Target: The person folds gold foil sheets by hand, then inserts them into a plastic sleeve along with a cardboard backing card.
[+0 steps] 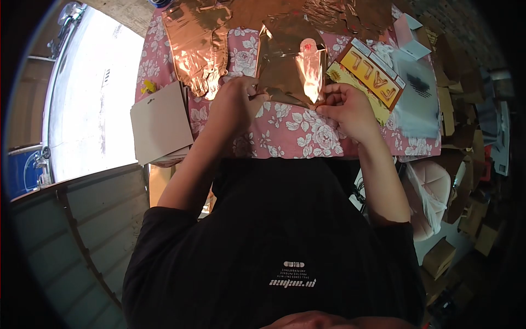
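Note:
A shiny copper-coloured foil packet lies on the flowered tablecloth straight ahead of me, with a pale oval sticker bearing a red mark near its upper right. My left hand is at its lower left corner, thumb and fingers closed on the edge. At the lower right corner, my right hand pinches the foil between thumb and fingers. Left of the packet is a crumpled copper foil piece, its lower end close to my left hand. A yellow card reading "FALL" lies just beyond my right hand.
Grey-beige cardboard sheets are stacked at the table's left edge. Clear plastic sleeves lie at the right, below a folded white card. More copper foil covers the back. Cardboard boxes stand on the floor at right.

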Demonstrator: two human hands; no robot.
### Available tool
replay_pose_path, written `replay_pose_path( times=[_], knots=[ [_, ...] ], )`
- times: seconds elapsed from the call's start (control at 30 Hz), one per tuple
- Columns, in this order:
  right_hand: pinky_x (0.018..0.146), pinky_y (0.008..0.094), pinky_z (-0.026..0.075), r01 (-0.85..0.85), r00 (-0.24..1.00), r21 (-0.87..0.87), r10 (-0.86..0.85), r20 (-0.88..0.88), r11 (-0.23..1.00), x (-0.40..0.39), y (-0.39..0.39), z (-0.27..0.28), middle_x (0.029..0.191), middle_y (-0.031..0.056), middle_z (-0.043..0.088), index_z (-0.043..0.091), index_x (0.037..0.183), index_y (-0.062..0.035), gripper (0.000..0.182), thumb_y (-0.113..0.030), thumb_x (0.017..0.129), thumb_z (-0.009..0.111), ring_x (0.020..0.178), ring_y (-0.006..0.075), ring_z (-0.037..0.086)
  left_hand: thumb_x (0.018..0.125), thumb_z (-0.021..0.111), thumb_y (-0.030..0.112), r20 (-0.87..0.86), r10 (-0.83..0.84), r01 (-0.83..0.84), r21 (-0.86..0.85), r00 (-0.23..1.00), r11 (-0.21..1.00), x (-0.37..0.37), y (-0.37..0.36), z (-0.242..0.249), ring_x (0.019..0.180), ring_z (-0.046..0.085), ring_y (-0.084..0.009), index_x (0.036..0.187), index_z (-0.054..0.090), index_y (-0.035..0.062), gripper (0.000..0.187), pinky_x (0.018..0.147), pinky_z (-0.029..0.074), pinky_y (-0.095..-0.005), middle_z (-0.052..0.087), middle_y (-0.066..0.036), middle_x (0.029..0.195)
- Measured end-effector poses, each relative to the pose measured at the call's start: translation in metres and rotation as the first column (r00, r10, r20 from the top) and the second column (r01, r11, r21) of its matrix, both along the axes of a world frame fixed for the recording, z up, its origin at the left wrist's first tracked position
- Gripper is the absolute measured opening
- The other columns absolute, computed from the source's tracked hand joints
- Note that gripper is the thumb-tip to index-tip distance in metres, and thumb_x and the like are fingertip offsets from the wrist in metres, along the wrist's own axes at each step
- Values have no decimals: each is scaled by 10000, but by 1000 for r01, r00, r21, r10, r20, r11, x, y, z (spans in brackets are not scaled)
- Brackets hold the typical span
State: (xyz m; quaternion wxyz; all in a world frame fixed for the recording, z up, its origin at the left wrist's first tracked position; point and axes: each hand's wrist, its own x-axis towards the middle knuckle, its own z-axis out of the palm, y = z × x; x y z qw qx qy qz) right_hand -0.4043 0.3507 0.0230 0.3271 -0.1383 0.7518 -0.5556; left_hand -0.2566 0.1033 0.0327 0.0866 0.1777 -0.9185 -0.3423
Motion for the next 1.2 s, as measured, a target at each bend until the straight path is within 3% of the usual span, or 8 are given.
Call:
replay_pose_path(
  times=[0.13,0.37,0.53,0.63,0.73,1.07,1.17,1.2],
  knots=[
    [687,271,544,-65,994,17,66,-91,998,-9,-3,-14,1000,81,763,648,1268,53,452,98,868,854,851,126,715,933,815,191,39,-21,20,28,999,999,-3,-2,2,883,744,-435,903,753,-49,250,802,574,-508,751,-235,889],
    [689,281,527,2,979,183,35,-201,983,-7,-11,-3,892,90,766,667,1260,57,432,-31,895,880,796,130,715,953,812,207,76,22,-20,-27,997,999,-3,-1,0,900,734,-446,902,723,-41,268,791,570,-529,749,-240,909],
    [743,348,578,95,828,344,117,-548,934,6,-17,-6,909,96,760,685,1307,46,487,-101,889,885,794,176,725,960,816,196,-73,-6,-4,-145,997,989,3,3,-19,901,727,-469,1032,671,-3,257,780,567,-550,739,-232,936],
    [784,370,591,137,794,369,120,-596,919,15,-20,1,908,92,743,699,1305,27,508,-132,870,908,811,214,724,964,806,179,-134,-23,-8,-226,991,974,7,8,-19,903,724,-481,1131,643,10,288,771,568,-560,737,-238,938],
    [791,376,586,112,883,303,45,-467,946,9,-19,-4,902,81,728,702,1316,19,550,-160,850,934,816,219,715,958,806,168,-67,24,-37,-201,997,979,10,11,-16,904,724,-488,1209,613,13,352,770,571,-574,730,-253,932],
    [745,355,565,124,863,349,73,-500,929,5,-19,-1,832,48,663,696,1308,21,579,-163,829,965,764,182,652,959,789,150,17,109,-104,-165,994,981,17,12,-10,958,723,-480,1260,620,9,372,816,583,-558,735,-244,995],
    [735,357,561,133,841,357,85,-534,924,4,-19,-3,828,47,661,697,1286,18,567,-167,825,970,754,184,649,957,774,128,-130,81,-117,-300,988,947,21,10,-17,1060,716,-444,1282,647,12,368,855,588,-517,721,-234,1164],
    [730,359,560,130,843,354,85,-532,926,3,-19,-4,825,47,661,696,1281,17,563,-174,827,971,748,184,647,963,764,133,-242,-14,-71,-338,970,938,23,13,-17,1178,692,-436,1340,647,1,415,951,577,-504,690,-238,1298]
  ],
)
